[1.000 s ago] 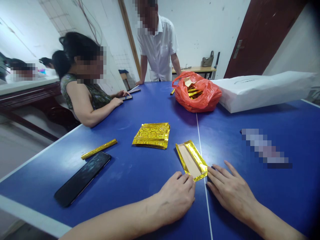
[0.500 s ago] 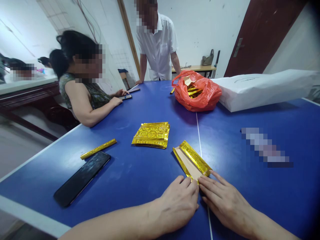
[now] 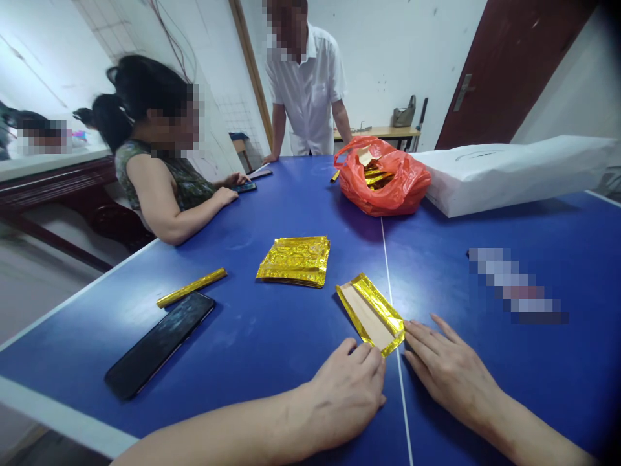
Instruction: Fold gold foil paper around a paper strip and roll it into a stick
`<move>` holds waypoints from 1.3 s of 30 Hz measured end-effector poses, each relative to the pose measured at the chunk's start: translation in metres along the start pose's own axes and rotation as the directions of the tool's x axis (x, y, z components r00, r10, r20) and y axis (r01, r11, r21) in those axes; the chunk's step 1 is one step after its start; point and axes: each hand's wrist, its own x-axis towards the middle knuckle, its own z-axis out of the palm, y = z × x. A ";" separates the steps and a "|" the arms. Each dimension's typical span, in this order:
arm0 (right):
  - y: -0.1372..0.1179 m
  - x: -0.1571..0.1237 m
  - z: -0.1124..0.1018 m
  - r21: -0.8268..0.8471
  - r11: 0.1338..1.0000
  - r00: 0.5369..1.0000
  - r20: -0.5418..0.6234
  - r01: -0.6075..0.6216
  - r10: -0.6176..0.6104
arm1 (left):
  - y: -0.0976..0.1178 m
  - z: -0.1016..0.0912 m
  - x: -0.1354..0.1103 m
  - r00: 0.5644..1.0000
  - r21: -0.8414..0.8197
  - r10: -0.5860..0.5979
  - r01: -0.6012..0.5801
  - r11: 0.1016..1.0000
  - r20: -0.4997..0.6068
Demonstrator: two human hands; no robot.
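A sheet of gold foil paper (image 3: 373, 312) lies slantwise before me, its pale inner side up and its long edges and near end folded inward. My left hand (image 3: 347, 391) has its fingers curled together on the sheet's near corner; the thumb is mostly hidden beneath. Stretched out and slightly spread, the fingers of my right hand (image 3: 449, 369) touch the right corner of the sheet at their tips. Beyond it sits a flat stack of gold foil papers (image 3: 294, 262). Off to the left is a narrow gold foil roll (image 3: 191, 287).
On the blue table (image 3: 252, 362) a black phone (image 3: 160, 346) lies at left. Toward the back stand a red plastic bag (image 3: 388, 202) of gold pieces and a long white package (image 3: 514, 175). A pixelated item (image 3: 517, 285) is at right. One person sits at left; another leans at the far end.
My right hand has slid right, off the near end of the foil paper to its corner, uncovering the folded near end. The left hand stays at the near corner.
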 end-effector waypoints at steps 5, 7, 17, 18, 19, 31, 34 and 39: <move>-0.009 0.005 -0.007 0.087 0.993 0.996 -0.050 0.076 -0.072 | 0.000 0.000 0.000 0.999 -0.012 -0.037 0.037 0.999 0.013; -0.015 0.007 -0.010 0.149 0.981 0.991 -0.072 0.122 -0.112 | -0.001 0.002 0.000 0.999 -0.012 -0.044 0.044 0.999 0.004; -0.027 0.008 -0.017 0.175 0.973 0.981 -0.149 0.148 -0.122 | -0.004 0.005 -0.003 0.999 -0.025 -0.032 0.032 0.999 -0.022; -0.027 0.007 -0.015 0.178 0.972 0.983 -0.128 0.151 -0.130 | -0.004 0.005 -0.003 0.999 -0.026 -0.030 0.029 0.999 -0.023; -0.027 0.006 -0.013 0.178 0.972 0.985 -0.104 0.152 -0.135 | -0.004 0.005 -0.004 0.999 -0.026 -0.030 0.029 0.999 -0.022; -0.009 -0.001 0.000 0.062 0.998 0.998 -0.055 0.021 -0.017 | -0.006 0.008 -0.003 0.999 -0.027 -0.041 0.041 0.999 -0.010; -0.006 -0.002 0.001 0.038 0.999 0.999 -0.034 0.004 -0.003 | -0.006 0.007 -0.003 0.999 -0.034 -0.040 0.040 0.999 -0.005; -0.005 -0.001 -0.002 -0.036 0.999 1.000 0.012 -0.023 0.023 | -0.009 0.005 -0.002 0.999 -0.020 -0.036 0.035 0.999 -0.021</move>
